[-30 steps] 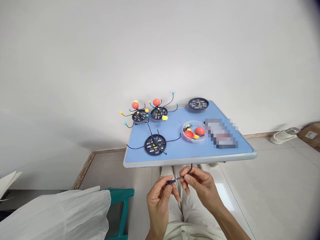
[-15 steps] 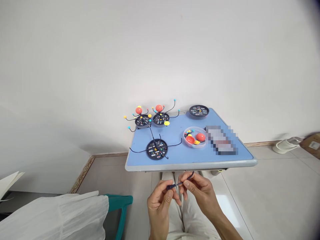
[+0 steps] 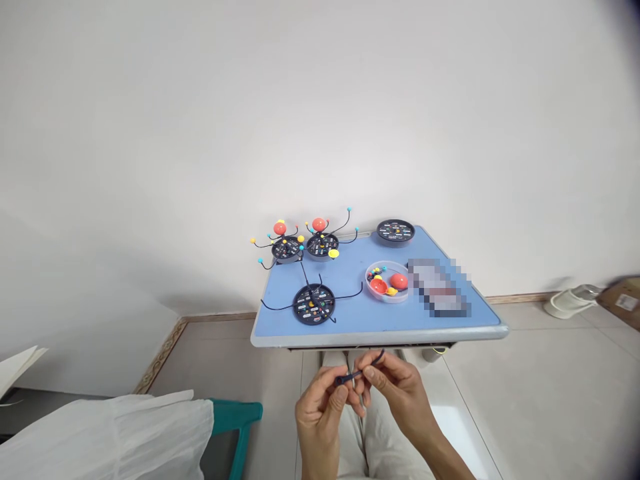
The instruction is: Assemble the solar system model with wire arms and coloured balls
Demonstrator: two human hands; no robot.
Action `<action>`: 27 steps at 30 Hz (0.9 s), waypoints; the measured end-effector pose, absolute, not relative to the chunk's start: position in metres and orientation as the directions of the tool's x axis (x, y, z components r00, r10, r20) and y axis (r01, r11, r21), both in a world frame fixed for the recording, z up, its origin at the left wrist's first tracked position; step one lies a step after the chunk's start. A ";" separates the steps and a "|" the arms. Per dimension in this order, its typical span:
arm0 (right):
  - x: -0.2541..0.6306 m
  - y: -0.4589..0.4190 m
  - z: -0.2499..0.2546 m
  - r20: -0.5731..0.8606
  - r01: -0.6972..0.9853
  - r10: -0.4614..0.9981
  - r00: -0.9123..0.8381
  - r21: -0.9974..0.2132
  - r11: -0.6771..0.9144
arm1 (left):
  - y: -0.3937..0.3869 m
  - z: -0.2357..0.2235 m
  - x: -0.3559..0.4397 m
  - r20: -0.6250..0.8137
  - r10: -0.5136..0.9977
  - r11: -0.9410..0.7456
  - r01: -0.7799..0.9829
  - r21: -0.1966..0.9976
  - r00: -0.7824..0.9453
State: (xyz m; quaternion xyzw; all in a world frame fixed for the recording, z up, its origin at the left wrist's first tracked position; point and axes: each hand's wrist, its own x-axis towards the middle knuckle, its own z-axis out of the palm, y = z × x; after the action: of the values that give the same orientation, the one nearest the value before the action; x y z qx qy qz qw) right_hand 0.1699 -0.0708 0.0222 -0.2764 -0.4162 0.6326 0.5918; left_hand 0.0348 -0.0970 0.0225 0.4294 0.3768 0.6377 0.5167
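Curved black rod [image 3: 357,373], pinched in the right hand [image 3: 403,393], wants straight alignment and light pressure against the dark tubular piece [image 3: 343,380] grasped by the left hand [image 3: 320,408].

2 glossy plastic-looking red balls [image 3: 279,229] top matt black bases [image 3: 287,249].

The short socket piece [image 3: 342,380] is dark and stubby, with a thicker rounded outer end; it lies pinched in the left hand [image 3: 323,403], tilted slightly up toward the right. The thin rod [image 3: 379,358] is dark too, held in the right hand [image 3: 395,387], its free end curving upward. Its straight end meets the socket piece; whether it sits inside is too small to tell. Both are off the bench [image 3: 380,337], near its front edge, partly hidden by fingers.
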 end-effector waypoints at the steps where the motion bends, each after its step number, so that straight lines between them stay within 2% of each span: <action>1: 0.170 -0.071 0.022 0.144 -0.514 0.979 -0.143 -0.856 0.051 | -0.097 0.023 0.035 0.166 0.981 -0.191 -0.326 0.926 -0.103; 14: 0.171 -0.070 0.025 0.158 -0.444 0.979 -0.125 -0.892 0.087 | -0.096 0.014 0.033 0.300 0.940 -0.319 -0.098 0.943 -0.164; 27: 0.167 -0.064 0.022 0.087 -0.426 0.991 -0.097 -0.904 0.037 | -0.093 0.011 0.041 0.345 0.889 -0.364 -0.008 0.931 -0.302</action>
State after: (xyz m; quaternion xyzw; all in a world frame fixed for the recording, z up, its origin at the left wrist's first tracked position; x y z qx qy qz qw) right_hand 0.1673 -0.0644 0.0222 -0.3340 -0.4231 0.6081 0.5828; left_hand 0.0415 -0.0929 0.0112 0.4859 0.4530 0.6678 0.3358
